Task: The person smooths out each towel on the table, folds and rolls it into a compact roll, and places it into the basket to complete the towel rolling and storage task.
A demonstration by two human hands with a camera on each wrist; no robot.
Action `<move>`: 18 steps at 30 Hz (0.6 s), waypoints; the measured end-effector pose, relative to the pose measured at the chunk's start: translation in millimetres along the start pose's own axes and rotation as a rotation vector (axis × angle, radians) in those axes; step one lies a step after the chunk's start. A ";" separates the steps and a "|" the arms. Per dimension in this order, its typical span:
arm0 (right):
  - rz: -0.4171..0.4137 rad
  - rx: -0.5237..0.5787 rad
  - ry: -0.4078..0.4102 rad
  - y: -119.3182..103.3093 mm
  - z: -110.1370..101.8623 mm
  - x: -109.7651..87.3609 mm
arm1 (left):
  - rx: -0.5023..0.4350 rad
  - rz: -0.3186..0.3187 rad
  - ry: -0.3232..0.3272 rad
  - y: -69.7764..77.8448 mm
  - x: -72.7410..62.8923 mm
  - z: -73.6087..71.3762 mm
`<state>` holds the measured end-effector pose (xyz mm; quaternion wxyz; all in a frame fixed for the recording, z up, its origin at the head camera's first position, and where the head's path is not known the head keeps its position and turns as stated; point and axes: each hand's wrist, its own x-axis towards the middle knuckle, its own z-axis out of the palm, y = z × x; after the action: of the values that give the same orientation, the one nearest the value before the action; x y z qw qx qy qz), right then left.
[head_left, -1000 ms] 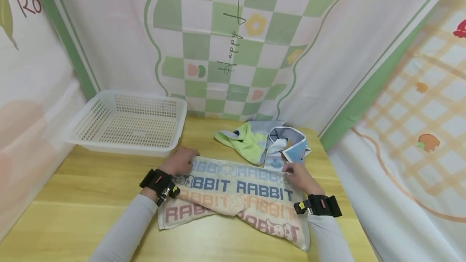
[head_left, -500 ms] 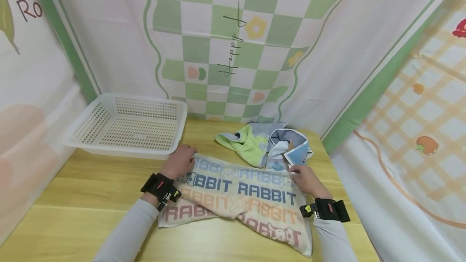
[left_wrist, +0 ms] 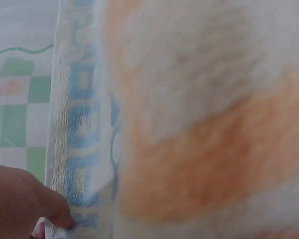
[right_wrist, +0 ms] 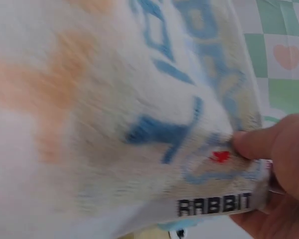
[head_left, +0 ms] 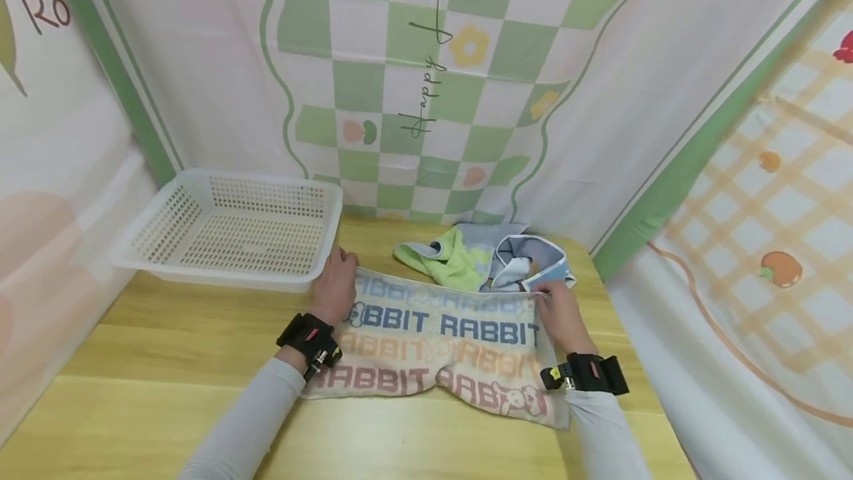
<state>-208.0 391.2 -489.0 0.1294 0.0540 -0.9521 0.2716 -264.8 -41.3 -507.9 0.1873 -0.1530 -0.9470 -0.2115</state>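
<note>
A cream towel with rows of blue, orange and dark pink "RABBIT" lettering is stretched between my two hands. My left hand pinches its far left corner; in the left wrist view the thumb presses on the pale blue edge. The far right corner is pinched by my right hand, and in the right wrist view the thumb lies on top with fingers underneath. Near the person the towel's lower edge hangs wavy, with a fold in the middle.
Behind the towel lie a crumpled green and grey cloth and a blue and white cloth. A white perforated plastic basket stands at the back left of the wooden table. Patterned curtains surround the table.
Both hands have moved the towel's far edge away from the person, towards the cloths. The folded lower part has opened out flatter, and its near edge has drawn further from the person.
</note>
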 end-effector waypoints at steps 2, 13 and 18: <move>-0.002 0.017 0.012 -0.5 1.5 3.6 | 0.017 -0.006 0.009 0.9 -1.3 1.5; 0.066 -0.068 -0.296 -5.3 7.5 21.1 | -0.139 0.003 -0.439 13.7 -36.0 -10.0; 0.096 -0.147 -0.470 -4.3 12.1 33.6 | -0.178 -0.046 -0.545 11.1 -41.8 -9.8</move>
<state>-242.2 380.1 -487.4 -0.1051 0.0608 -0.9748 0.1873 -221.0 -45.1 -513.4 -0.0933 -0.1985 -0.9433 -0.2492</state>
